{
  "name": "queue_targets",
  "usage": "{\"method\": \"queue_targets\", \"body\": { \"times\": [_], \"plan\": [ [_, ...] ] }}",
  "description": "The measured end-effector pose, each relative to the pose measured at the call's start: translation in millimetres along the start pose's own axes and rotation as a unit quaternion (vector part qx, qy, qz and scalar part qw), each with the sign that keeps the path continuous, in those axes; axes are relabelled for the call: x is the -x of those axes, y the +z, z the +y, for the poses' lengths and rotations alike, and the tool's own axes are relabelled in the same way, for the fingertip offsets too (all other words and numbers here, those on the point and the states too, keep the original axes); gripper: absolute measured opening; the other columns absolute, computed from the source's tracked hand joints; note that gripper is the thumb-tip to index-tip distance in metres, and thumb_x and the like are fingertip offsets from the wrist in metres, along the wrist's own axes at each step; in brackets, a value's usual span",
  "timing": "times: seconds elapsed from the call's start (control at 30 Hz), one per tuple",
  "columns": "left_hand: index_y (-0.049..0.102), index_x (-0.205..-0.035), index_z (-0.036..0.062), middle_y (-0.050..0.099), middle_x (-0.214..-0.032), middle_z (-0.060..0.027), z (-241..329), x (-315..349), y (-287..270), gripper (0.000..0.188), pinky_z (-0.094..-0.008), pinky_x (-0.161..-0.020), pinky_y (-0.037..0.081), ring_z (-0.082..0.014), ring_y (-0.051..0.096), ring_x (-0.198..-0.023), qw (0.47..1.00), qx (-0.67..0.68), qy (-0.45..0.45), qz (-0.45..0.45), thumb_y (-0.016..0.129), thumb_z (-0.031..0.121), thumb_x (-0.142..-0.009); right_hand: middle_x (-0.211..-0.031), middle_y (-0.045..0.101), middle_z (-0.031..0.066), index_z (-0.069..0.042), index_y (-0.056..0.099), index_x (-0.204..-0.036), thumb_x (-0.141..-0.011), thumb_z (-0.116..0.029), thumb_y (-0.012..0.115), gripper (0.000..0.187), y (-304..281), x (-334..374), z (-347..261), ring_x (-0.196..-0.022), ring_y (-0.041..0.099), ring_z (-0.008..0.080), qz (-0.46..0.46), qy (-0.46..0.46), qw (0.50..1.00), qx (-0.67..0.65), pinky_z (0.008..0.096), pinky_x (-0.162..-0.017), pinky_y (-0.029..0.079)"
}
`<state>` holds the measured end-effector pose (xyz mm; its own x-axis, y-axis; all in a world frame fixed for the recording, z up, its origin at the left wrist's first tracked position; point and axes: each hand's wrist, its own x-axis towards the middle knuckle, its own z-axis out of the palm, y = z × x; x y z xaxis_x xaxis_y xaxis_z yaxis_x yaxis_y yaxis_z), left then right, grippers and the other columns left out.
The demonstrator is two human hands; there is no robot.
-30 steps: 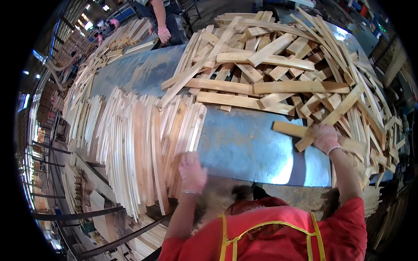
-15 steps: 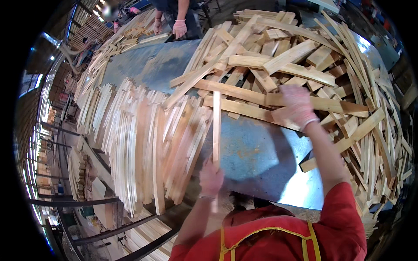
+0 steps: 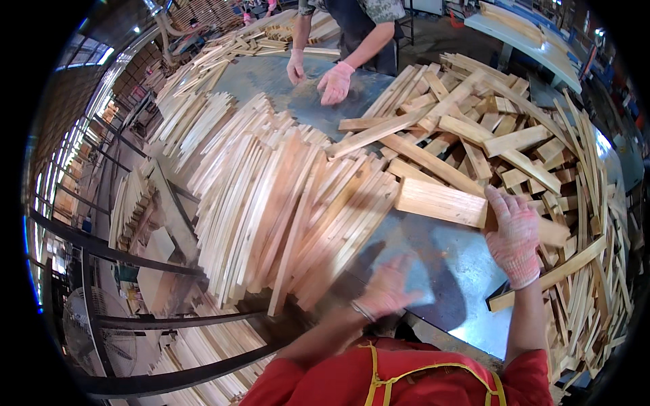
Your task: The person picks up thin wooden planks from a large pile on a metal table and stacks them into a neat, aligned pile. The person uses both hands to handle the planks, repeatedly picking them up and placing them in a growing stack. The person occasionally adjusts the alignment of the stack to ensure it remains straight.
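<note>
My right hand, in a pale pink knit glove, grips a wooden board at the near edge of the loose pile. The board's broad, light face is turned up toward me, and its other end runs out to the right behind the hand. Over the metal tabletop, my left hand is spread and a little blurred, holding nothing. To its left lie many thin wooden strips in a tight row, side by side.
A jumbled heap of wood pieces covers the right of the table. Across it, a co-worker's two gloved hands hover over the metal top. Dark metal rails and a fan stand at lower left.
The upright strip that my left hand held has left it, and that hand is now open. My right hand has drawn a board nearer. The view has swung, and the co-worker's hands have moved apart.
</note>
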<state>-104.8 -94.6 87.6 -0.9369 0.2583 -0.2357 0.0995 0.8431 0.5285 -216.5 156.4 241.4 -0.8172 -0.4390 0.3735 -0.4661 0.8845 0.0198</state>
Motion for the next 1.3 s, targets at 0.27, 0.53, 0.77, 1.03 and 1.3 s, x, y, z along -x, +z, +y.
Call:
{"method": "queue_targets", "body": {
  "times": [0.27, 0.53, 0.77, 1.03, 1.3],
  "plan": [
    [0.044, -0.153, -0.0026, 0.061, -0.136, -0.0298, 6.0, 4.3, -20.8, 0.083, -0.0537, -0.106, 0.049, -0.0457, 0.062, -0.123, 0.985, 0.134, 0.003, 0.111, 0.078, 0.034, -0.087, -0.145, 0.061, 0.0150, -0.004, 0.036, -0.160, -0.084, -0.015, 0.084, 0.091, 49.3, 16.0, -125.5, -0.128, 0.063, 0.0280, -0.002, 0.254, 0.628, -0.735, 0.0396, -0.104, 0.054],
    [0.055, -0.149, 0.0144, 0.058, -0.146, -0.0143, -129.5, 30.9, 44.6, 0.061, -0.0556, -0.113, 0.042, -0.0375, 0.051, -0.139, 0.942, -0.250, -0.067, 0.215, 0.064, 0.029, -0.091, -0.143, 0.060, 0.0222, -0.002, 0.046, -0.154, -0.088, -0.030, 0.080, 0.079, 173.8, 29.5, -18.9, -0.135, 0.057, 0.0373, -0.158, 0.241, 0.909, -0.302, 0.0464, -0.114, 0.045],
    [0.052, -0.150, 0.0070, 0.049, -0.155, -0.0147, -141.0, 9.1, 44.3, 0.067, -0.0611, -0.120, 0.034, -0.0400, 0.042, -0.148, 0.928, -0.296, -0.146, 0.173, 0.064, 0.025, -0.087, -0.140, 0.062, 0.0178, -0.010, 0.049, -0.153, -0.087, -0.034, 0.077, 0.075, 242.1, -74.0, 63.8, -0.131, 0.061, 0.0352, -0.182, 0.172, 0.968, 0.025, 0.0462, -0.114, 0.046],
    [0.047, -0.153, 0.0074, 0.045, -0.157, -0.0153, -147.3, 11.7, 46.0, 0.073, -0.0585, -0.122, 0.031, -0.0398, 0.042, -0.145, 0.922, -0.314, -0.142, 0.176, 0.067, 0.022, -0.084, -0.134, 0.068, 0.0197, -0.010, 0.064, -0.133, -0.087, -0.037, 0.073, 0.054, 199.2, -87.7, 71.7, -0.123, 0.066, 0.0391, -0.345, 0.196, 0.912, -0.105, 0.0468, -0.101, 0.055],
    [0.043, -0.156, 0.0060, 0.040, -0.161, -0.0176, -149.1, 5.7, 49.7, 0.080, -0.0566, -0.125, 0.028, -0.0397, 0.036, -0.151, 0.919, -0.331, -0.130, 0.172, 0.074, 0.027, -0.086, -0.096, 0.070, 0.0200, -0.002, 0.071, -0.117, -0.090, -0.021, 0.074, 0.033, 169.5, 52.5, 64.5, -0.096, 0.070, 0.0378, -0.035, 0.270, 0.933, -0.237, 0.0487, -0.087, 0.055]
  ]
}}
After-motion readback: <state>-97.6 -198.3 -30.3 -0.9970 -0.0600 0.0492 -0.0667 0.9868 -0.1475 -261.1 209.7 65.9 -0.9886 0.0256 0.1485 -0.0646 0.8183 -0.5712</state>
